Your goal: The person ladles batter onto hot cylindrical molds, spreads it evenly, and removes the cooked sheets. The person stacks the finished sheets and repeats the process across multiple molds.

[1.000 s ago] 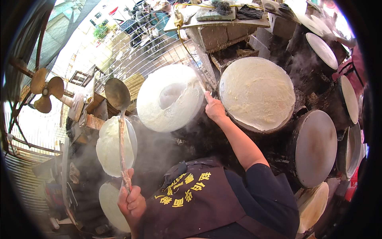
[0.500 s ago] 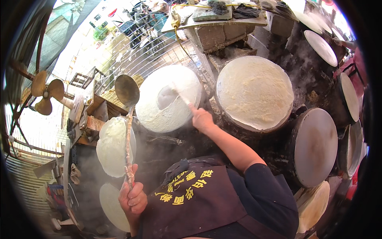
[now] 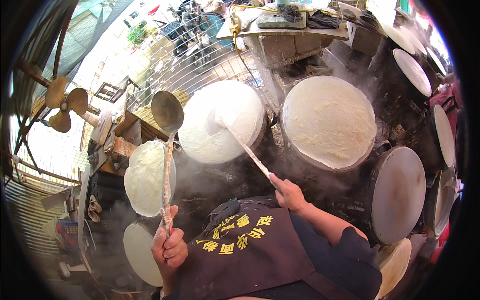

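Note:
My left hand [image 3: 170, 246] is closed round the batter-crusted handle of a ladle [image 3: 167, 111], its round metal bowl raised above the griddles. In my right hand [image 3: 290, 194] is a long thin spreader stick [image 3: 248, 152], its far end resting in the white batter. That wet batter [image 3: 200, 142] covers a round griddle ahead of me, with a swirl near its middle. Right of it, another round griddle [image 3: 367, 152] carries a pale, drier-looking sheet [image 3: 330, 122]. A thin pale sheet [image 3: 145, 180] with a loose edge lies on the griddle beyond my left hand.
More round griddles curve along the right, including a bare grey one [image 3: 398, 195]. A pale disc [image 3: 142, 252] sits at the lower left. Steam drifts over the dark stove. A metal fan [image 3: 65, 105] stands left; a cluttered table [image 3: 280, 31] and wire fence lie beyond.
My right hand has drawn back toward me and right, showing more of the spreader stick. The ladle stays raised in my left hand. The whole view has shifted slightly.

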Motion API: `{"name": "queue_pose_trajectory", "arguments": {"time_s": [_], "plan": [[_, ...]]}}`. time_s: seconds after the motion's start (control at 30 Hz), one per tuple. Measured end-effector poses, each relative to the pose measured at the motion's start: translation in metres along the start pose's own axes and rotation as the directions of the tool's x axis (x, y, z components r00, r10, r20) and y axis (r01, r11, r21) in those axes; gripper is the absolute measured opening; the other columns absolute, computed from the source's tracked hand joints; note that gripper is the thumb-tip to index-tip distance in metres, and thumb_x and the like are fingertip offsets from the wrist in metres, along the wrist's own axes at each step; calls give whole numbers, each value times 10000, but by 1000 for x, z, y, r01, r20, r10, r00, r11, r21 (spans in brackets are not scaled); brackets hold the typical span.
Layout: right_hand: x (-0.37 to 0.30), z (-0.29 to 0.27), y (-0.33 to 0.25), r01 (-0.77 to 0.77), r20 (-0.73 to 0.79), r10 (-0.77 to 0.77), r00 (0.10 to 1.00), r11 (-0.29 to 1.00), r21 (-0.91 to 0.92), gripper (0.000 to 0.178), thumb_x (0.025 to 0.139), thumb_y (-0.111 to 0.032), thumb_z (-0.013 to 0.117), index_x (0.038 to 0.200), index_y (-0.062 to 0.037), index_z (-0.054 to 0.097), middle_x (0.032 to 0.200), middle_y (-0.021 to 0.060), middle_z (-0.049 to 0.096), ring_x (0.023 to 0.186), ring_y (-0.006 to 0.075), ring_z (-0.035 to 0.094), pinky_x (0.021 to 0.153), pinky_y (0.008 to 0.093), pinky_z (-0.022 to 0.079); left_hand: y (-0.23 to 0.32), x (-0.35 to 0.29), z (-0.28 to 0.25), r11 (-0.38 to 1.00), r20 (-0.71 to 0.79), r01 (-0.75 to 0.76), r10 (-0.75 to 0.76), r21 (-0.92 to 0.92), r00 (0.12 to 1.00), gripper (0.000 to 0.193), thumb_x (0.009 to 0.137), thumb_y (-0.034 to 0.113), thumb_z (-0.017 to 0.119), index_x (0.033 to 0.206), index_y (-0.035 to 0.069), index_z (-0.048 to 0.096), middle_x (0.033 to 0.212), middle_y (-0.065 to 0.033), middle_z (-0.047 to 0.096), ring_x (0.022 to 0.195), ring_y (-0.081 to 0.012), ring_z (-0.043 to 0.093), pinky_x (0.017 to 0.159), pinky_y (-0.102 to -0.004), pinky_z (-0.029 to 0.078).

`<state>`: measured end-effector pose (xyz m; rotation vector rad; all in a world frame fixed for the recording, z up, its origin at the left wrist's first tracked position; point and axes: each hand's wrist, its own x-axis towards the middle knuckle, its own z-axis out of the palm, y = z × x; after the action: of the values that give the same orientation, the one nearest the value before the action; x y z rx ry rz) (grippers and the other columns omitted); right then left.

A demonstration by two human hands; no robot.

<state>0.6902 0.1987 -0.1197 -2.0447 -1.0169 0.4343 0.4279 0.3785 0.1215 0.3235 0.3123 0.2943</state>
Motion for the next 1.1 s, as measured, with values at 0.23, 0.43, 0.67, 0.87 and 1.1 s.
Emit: {"name": "queue_pose_trajectory", "arguments": {"time_s": [0.23, 0.43, 0.67, 0.87, 1.1], "plan": [[79, 36, -14, -47, -91, 37, 995, 993, -112, 537, 800, -66, 516, 1325, -157, 452, 791, 207, 566, 684, 394, 589, 623, 494, 487, -3, 7, 4, 1000, -16, -12, 12, -10, 1000, 558, 1012, 232, 408, 1488, 129, 137, 676, 5, 341, 415, -18, 284, 297, -166, 278], [127, 17, -8, 22, -50, -26, 998, 997, -77, 550, 782, -110, 564, 1321, -169, 475, 838, 222, 586, 781, 401, 598, 712, 499, 486, -4, 7, 0, 1000, -13, -1, 1, -24, 1000, 537, 1028, 303, 338, 1494, 139, 126, 693, -2, 357, 447, -42, 347, 310, -170, 325], [143, 54, -27, 14, 21, -11, 1000, 989, -146, 518, 817, -106, 484, 1330, -170, 461, 879, 236, 610, 781, 412, 625, 702, 494, 507, -7, 8, 3, 999, -47, -18, 16, -47, 999, 518, 1030, 302, 325, 1484, 120, 155, 697, -10, 367, 448, -46, 364, 318, -174, 352], [163, 19, -25, 10, -50, -16, 999, 993, -114, 470, 803, -100, 477, 1268, -144, 527, 842, 223, 629, 771, 418, 625, 721, 502, 502, -16, 0, 8, 997, -90, -71, 67, -39, 994, 508, 1026, 274, 347, 1471, 92, 184, 690, -1, 355, 447, -36, 326, 312, -172, 308], [177, 38, -30, 181, 156, -151, 976, 964, -195, 344, 848, -170, 472, 1175, -123, 565, 927, 221, 655, 871, 371, 644, 749, 466, 509, -23, 2, 14, 992, -237, -113, 123, 56, 964, 491, 1007, 231, 411, 1443, 69, 255, 667, 18, 349, 457, -28, 319, 335, -160, 292]]}}
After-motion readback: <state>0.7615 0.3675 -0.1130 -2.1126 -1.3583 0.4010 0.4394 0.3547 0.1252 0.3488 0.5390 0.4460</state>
